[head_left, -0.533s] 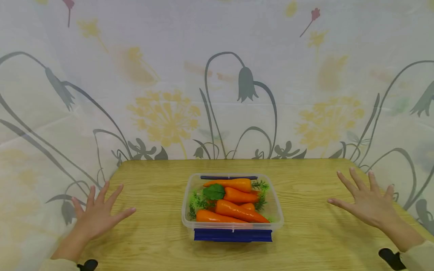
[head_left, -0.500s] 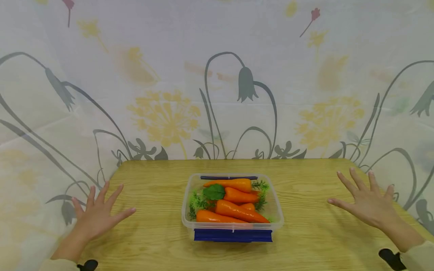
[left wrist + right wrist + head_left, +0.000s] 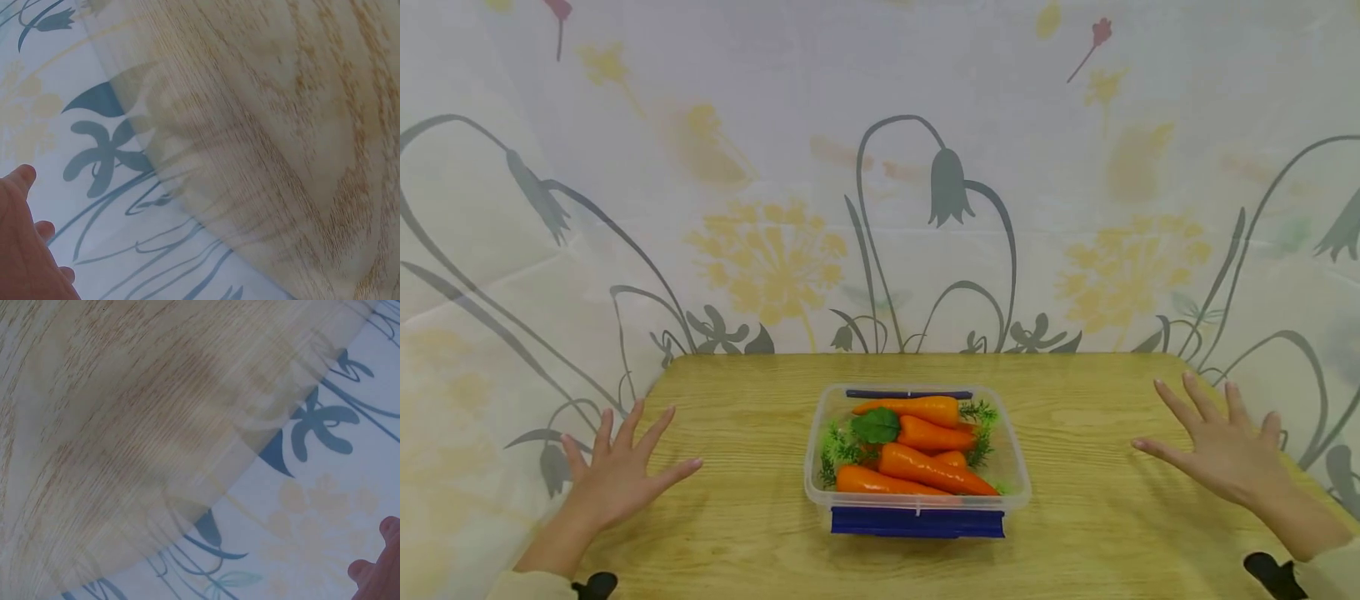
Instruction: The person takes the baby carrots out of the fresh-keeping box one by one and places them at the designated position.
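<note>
A clear plastic food container (image 3: 1023,467) with blue clips sits lidless at the middle of the table. Inside lie several orange carrots (image 3: 936,469), a dark green leaf (image 3: 876,425) and feathery green sprigs (image 3: 842,447). Well to the left of the container my left hand (image 3: 613,487) is held over the table's left side, fingers spread, holding nothing. On the opposite side, my right hand (image 3: 1228,454) is spread the same way and holds nothing. Each wrist view catches only part of its hand, the left fingers (image 3: 26,178) and the right fingertips (image 3: 389,530), at the picture's edge.
The wood-grain table (image 3: 737,550) has its far edge against a pale curtain (image 3: 895,258) printed with grey and yellow flowers, which also hangs along both sides. Cream sleeves with black wrist straps (image 3: 597,586) show at the bottom corners.
The whole head view has shifted slightly, so things sit a little farther right. The right hand appears a touch farther out to the right; both hands stay spread, and the container's contents look the same.
</note>
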### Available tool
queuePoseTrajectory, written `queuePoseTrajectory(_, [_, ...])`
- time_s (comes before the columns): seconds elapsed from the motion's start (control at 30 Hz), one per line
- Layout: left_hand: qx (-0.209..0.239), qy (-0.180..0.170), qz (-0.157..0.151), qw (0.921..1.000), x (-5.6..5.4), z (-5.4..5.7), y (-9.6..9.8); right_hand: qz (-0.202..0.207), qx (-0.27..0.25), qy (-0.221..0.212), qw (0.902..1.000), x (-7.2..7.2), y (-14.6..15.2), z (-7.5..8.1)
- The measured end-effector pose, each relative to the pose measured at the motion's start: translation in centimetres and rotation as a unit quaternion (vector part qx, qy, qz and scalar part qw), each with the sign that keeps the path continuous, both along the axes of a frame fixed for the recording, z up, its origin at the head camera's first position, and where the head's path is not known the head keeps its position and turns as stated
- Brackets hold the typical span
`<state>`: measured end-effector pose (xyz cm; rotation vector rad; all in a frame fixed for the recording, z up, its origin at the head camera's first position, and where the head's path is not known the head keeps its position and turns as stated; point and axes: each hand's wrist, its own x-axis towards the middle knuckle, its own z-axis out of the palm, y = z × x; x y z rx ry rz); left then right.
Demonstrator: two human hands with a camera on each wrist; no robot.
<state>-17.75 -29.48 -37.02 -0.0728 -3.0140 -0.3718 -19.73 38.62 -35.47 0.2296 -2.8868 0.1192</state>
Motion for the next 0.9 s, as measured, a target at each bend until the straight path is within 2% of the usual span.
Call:
queuePoseTrajectory(0.33, [0.013,0.015,-0.006,0.9998,0.1,-0.3,0.2,0.018,0.007,0.013,0.9997,0.2,-0.4,0.2])
queuePoseTrajectory(0.43, [0.031,0.021,-0.010,0.9992,0.2,-0.3,0.5,0.037,-0.015,0.015,0.9991,0.3,-0.8,0.2])
queuePoseTrajectory(0.6, [0.066,0.041,-0.018,0.9968,0.1,-0.2,1.1,0.059,-0.082,0.004,0.9949,0.3,-1.6,0.5])
queuePoseTrajectory(0.77, [0.112,0.076,-0.045,0.9898,0.0,-0.2,1.8,0.066,-0.124,-0.005,0.9901,0.1,-2.5,0.8])
queuePoseTrajectory(0.9, [0.178,0.074,-0.066,0.9790,-0.2,-0.3,2.5,0.073,-0.152,-0.011,0.9856,0.0,-3.0,1.1])
